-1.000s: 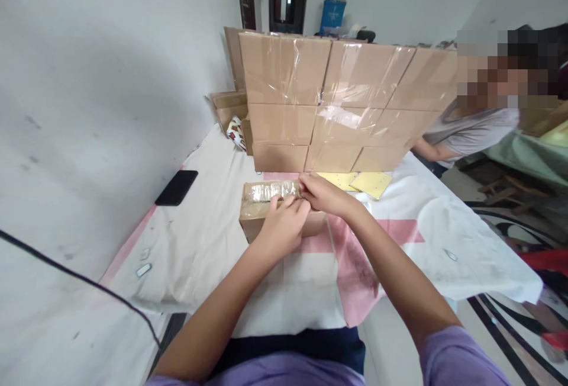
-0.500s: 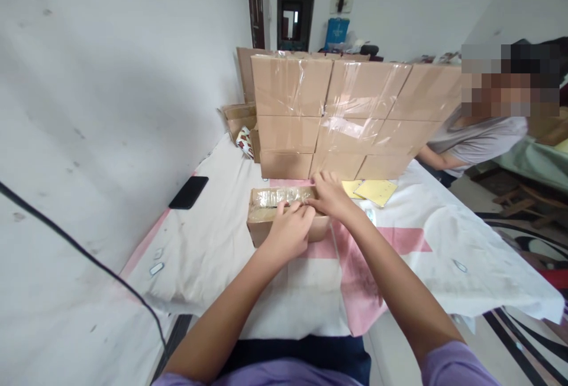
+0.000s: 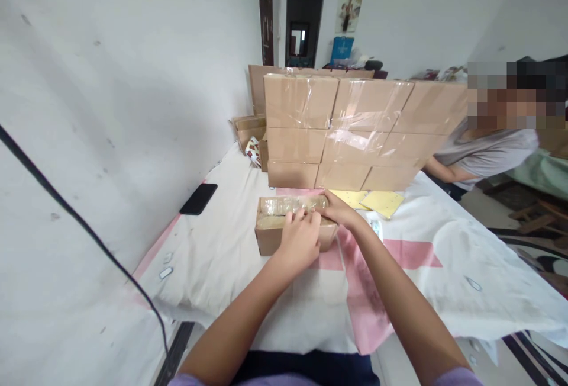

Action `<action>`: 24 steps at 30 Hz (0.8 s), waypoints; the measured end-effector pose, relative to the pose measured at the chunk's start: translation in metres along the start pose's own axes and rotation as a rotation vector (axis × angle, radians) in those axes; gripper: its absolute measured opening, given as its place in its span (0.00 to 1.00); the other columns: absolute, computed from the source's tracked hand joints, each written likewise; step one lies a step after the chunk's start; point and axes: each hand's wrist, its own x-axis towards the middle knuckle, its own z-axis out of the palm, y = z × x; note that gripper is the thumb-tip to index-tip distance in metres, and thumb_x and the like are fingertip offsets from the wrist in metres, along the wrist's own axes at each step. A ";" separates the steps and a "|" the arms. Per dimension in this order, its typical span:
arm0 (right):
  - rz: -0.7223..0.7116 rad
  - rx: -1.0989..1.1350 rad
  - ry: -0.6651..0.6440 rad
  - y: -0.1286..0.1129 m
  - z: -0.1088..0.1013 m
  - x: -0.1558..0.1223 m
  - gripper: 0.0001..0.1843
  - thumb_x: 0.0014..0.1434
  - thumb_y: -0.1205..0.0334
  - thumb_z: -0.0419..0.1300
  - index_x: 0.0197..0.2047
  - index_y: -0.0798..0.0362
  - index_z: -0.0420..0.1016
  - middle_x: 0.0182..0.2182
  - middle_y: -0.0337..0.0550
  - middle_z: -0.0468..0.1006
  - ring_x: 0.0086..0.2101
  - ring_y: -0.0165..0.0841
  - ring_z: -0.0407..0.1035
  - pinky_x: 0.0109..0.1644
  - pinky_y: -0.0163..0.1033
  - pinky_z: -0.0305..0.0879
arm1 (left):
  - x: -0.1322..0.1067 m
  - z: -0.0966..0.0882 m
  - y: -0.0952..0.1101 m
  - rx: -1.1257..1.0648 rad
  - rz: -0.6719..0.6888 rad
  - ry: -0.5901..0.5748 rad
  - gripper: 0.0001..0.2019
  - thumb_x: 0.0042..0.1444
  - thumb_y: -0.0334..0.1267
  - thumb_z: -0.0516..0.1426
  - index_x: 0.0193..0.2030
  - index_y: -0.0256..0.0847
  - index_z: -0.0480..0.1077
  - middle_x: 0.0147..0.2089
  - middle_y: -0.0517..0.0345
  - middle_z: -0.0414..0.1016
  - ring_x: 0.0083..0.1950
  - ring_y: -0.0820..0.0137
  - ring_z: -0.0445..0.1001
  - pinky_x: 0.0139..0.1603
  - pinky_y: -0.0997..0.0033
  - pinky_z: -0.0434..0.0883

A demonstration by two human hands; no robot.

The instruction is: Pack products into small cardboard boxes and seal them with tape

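A small cardboard box (image 3: 270, 238) with clear tape across its top lies on the white and pink cloth (image 3: 213, 261) in front of me. My left hand (image 3: 299, 238) rests over the box's near side, fingers curled onto the taped top. At the box's right end my right hand (image 3: 339, 211) has its fingers pressed on the top edge. Whether either hand pinches tape is hidden.
A stack of taped cardboard boxes (image 3: 350, 131) stands just behind. Yellow sheets (image 3: 384, 202) lie at its foot. A black phone (image 3: 198, 198) lies by the left wall. Another person (image 3: 483, 149) leans in at the right. A black cable (image 3: 89, 232) crosses the left wall.
Both hands stay on the box; my right hand has slid slightly toward its right end. The camera has tilted down, so the scene sits lower in view.
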 end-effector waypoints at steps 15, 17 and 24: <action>-0.324 0.101 0.104 0.048 0.059 -0.120 0.65 0.54 0.32 0.65 0.78 0.53 0.32 0.74 0.56 0.41 0.73 0.53 0.35 0.75 0.59 0.41 | -0.042 0.004 -0.021 -0.033 0.141 0.002 0.17 0.51 0.21 0.51 0.44 0.44 0.66 0.52 0.55 0.79 0.63 0.55 0.68 0.64 0.42 0.56; -0.353 -0.092 0.139 0.048 0.069 -0.141 0.74 0.47 0.38 0.73 0.78 0.53 0.27 0.73 0.61 0.40 0.72 0.57 0.35 0.74 0.61 0.42 | -0.059 0.008 -0.020 -0.017 0.116 0.054 0.21 0.51 0.19 0.49 0.46 0.46 0.68 0.53 0.57 0.80 0.64 0.55 0.68 0.68 0.37 0.49; -0.377 0.039 0.558 0.051 0.089 -0.198 0.54 0.39 0.53 0.73 0.68 0.42 0.57 0.60 0.50 0.59 0.62 0.54 0.59 0.64 0.56 0.66 | -0.099 0.026 0.009 0.070 0.091 0.312 0.24 0.53 0.24 0.52 0.57 0.44 0.68 0.65 0.43 0.71 0.70 0.47 0.63 0.72 0.30 0.40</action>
